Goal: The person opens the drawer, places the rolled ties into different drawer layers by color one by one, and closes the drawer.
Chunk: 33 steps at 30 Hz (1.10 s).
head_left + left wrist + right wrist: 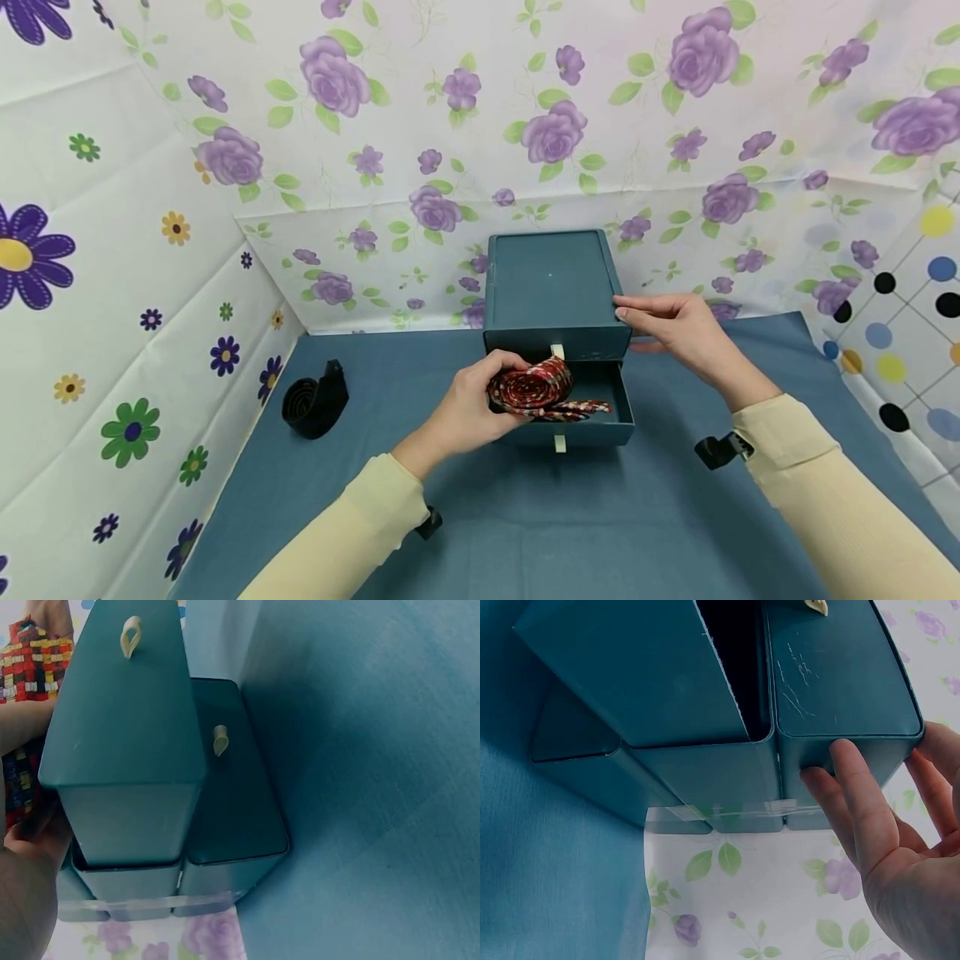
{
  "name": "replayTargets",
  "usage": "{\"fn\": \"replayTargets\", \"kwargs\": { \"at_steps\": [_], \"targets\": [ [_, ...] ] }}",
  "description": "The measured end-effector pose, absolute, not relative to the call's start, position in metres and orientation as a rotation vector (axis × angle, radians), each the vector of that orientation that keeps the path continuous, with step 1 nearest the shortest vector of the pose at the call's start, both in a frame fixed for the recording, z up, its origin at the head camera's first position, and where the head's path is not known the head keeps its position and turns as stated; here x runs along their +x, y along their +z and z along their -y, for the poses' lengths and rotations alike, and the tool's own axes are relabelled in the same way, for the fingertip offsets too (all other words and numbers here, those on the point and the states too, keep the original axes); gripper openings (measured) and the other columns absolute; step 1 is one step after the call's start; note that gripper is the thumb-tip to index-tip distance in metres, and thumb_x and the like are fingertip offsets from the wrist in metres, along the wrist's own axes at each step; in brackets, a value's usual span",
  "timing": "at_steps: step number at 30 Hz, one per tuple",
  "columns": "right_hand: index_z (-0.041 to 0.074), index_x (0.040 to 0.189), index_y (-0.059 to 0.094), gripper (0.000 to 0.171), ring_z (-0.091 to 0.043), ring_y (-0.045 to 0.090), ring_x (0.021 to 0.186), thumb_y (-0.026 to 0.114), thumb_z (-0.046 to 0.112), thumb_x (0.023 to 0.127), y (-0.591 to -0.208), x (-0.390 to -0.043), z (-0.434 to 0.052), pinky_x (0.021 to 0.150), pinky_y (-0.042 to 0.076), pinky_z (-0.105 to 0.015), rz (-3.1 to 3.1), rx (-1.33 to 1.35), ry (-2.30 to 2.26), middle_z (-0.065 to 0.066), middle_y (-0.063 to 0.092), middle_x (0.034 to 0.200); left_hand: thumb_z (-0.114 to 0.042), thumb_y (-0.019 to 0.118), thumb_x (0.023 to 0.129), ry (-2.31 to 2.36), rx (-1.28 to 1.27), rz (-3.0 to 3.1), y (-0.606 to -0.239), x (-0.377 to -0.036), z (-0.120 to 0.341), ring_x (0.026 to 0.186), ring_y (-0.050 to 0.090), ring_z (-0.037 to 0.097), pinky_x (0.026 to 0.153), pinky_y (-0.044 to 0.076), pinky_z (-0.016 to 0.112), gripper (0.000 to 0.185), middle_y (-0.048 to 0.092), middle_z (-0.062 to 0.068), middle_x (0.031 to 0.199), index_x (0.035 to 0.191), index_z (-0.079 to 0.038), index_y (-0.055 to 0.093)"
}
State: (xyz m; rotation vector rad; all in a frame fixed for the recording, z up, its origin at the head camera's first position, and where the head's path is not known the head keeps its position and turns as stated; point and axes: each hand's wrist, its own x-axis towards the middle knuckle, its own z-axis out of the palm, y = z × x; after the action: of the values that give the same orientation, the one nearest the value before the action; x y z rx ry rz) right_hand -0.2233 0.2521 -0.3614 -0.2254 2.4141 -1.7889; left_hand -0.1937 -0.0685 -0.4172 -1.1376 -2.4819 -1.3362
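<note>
A dark teal three-tier drawer box [551,283] stands at the back of the table. Its middle drawer [592,434] is pulled out, front tab showing; the bottom drawer [232,780] is closed. My left hand [474,408] holds a rolled red, multicoloured necktie [531,387] above the open drawer, its flat end reaching to the right. In the left wrist view the drawer front partly hides the necktie [37,667]. My right hand [678,333] touches the box's upper right edge. In the right wrist view, its extended fingers [859,787] press against the top tier's side.
A rolled black necktie [315,404] lies on the blue tablecloth [525,533] at the left. Flower-printed sheets [420,150] hang behind and to the left, and a dotted sheet [900,333] hangs at the right.
</note>
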Motion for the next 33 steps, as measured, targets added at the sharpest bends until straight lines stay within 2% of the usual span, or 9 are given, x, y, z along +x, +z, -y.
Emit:
{"fn": "replayTargets", "kwargs": {
  "at_steps": [4,8,20,25,33],
  "targets": [
    [0.018,0.123,0.063,0.046,-0.018,0.05,0.126,0.065,0.043,0.085,-0.362,-0.224,-0.252,0.083,0.055,-0.039,-2.414,-0.234,-1.792,0.001,0.052,0.138,-0.019,0.077,0.077,-1.349,-1.166,2.546,-0.415,-0.197,0.07,0.1,0.058,0.001,0.081,0.052,0.023,0.054,0.057,-0.014,0.115,0.12,-0.035,0.047],
    [0.018,0.123,0.063,0.046,-0.018,0.05,0.126,0.065,0.043,0.085,-0.362,-0.224,-0.252,0.083,0.055,-0.039,-2.409,-0.236,-1.793,0.001,0.052,0.138,-0.02,0.077,0.078,-1.332,-1.172,2.639,-0.412,-0.199,0.069,0.1,0.058,0.0,0.08,0.052,0.022,0.052,0.059,-0.013,0.113,0.12,-0.034,0.049],
    [0.019,0.125,0.062,0.044,-0.018,0.048,0.127,0.064,0.041,0.086,-0.363,-0.226,-0.253,0.083,0.055,-0.04,-2.393,-0.234,-1.798,0.001,0.051,0.14,-0.024,0.078,0.076,-1.02,-0.918,2.849,-0.41,-0.201,0.044,0.094,0.061,0.004,0.073,0.053,0.019,0.053,0.062,-0.005,0.111,0.123,-0.022,0.053],
    [0.019,0.125,0.062,0.044,-0.018,0.049,0.127,0.064,0.041,0.086,-0.363,-0.226,-0.253,0.083,0.055,-0.039,-2.394,-0.233,-1.798,0.001,0.051,0.14,-0.025,0.078,0.075,-0.979,-0.873,2.901,-0.41,-0.2,0.035,0.089,0.062,0.005,0.069,0.052,0.018,0.052,0.064,-0.002,0.11,0.122,-0.016,0.057],
    [0.019,0.124,0.063,0.045,-0.018,0.05,0.126,0.065,0.042,0.085,-0.363,-0.225,-0.254,0.083,0.055,-0.038,-2.397,-0.236,-1.798,0.001,0.051,0.139,-0.024,0.079,0.075,-0.926,-0.834,2.968,-0.41,-0.202,0.026,0.088,0.063,0.006,0.067,0.052,0.017,0.051,0.065,0.0,0.109,0.121,-0.014,0.059]
  ]
}}
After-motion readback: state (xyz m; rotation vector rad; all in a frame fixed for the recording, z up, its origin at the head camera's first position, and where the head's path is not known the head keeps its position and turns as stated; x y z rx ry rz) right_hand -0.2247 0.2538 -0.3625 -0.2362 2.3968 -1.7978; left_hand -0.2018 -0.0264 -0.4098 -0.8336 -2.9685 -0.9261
